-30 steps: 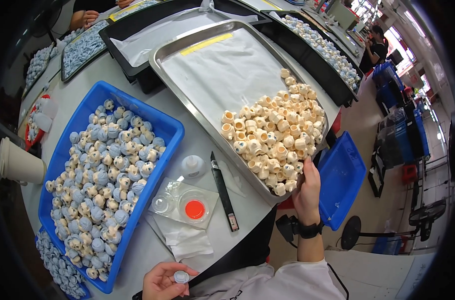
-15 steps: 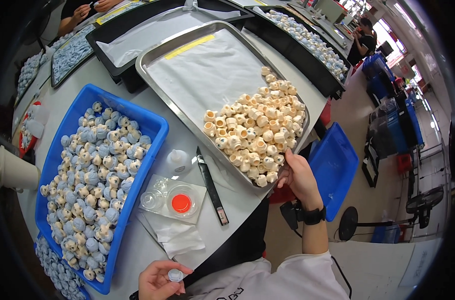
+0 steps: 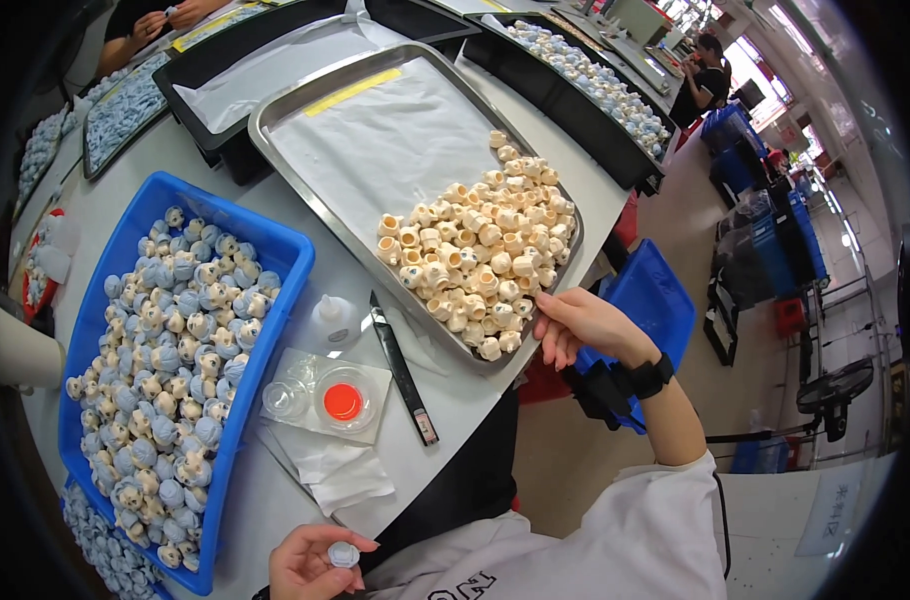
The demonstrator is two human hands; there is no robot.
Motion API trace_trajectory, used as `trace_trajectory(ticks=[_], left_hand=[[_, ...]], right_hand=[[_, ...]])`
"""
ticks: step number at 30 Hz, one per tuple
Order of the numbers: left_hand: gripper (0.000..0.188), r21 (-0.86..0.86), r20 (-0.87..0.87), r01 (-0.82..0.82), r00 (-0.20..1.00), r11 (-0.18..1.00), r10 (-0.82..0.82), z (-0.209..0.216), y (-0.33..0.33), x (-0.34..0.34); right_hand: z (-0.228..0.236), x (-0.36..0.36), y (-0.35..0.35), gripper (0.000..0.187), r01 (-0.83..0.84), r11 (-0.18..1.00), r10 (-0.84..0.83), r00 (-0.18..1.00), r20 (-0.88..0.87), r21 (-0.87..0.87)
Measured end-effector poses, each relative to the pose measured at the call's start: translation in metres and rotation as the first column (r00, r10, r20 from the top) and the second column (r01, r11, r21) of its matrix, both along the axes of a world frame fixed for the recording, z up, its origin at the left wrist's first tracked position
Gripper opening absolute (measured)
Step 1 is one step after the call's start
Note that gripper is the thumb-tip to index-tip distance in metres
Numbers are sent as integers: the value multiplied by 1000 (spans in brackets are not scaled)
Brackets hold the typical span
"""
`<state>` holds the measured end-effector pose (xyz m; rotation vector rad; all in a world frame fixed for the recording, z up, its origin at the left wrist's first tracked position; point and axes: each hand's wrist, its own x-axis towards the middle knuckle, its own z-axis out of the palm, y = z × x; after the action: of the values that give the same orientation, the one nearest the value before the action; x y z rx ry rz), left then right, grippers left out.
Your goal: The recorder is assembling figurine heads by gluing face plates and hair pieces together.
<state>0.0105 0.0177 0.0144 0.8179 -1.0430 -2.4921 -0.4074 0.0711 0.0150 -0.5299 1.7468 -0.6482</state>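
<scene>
My left hand [image 3: 310, 563] is low in the view, its fingers closed on a small pale blue round piece [image 3: 343, 554] held between thumb and fingers. At the near right corner of a metal tray [image 3: 320, 195], my right hand [image 3: 600, 325] has its fingertips around the rim, the others curled outside it. The tray holds a heap of small cream-coloured hollow doll heads [image 3: 485, 255] on white paper [image 3: 365, 140]. On the left, a blue bin [image 3: 293, 260] is full of small doll heads with pale blue hair [image 3: 175, 370].
Between bin and tray lie a black utility knife [image 3: 403, 370], a small clear bottle [image 3: 333, 320], a clear dish with a red-orange disc [image 3: 342, 401] and crumpled white tissue [image 3: 345, 480]. Black trays [image 3: 575, 110] stand beyond. Below the table's right edge is another blue bin [image 3: 665, 300].
The view has shifted, so the table's things sit slightly further left. My right forearm has swung outward to the right, its hand still at the tray's corner. My left hand keeps the small piece.
</scene>
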Motion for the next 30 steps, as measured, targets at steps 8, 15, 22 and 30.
trace_trajectory(ticks=[8,15,22,30], left_hand=[[43,-2,11,-3,1000,1000,3,2,1,-2],[42,0,19,5,1000,1000,-5,2,1,-3],[41,-1,42,-1,999,1000,1,6,1,-3],[39,35,-22,-16,1000,999,17,7,-2,-4]], right_hand=[[-3,-6,-6,43,-26,1000,26,999,21,-4],[-3,-19,-2,34,5,1000,5,949,314,-30],[-6,-18,-2,32,64,997,-44,923,382,-39],[-4,-14,-5,32,71,997,-53,934,352,-39]])
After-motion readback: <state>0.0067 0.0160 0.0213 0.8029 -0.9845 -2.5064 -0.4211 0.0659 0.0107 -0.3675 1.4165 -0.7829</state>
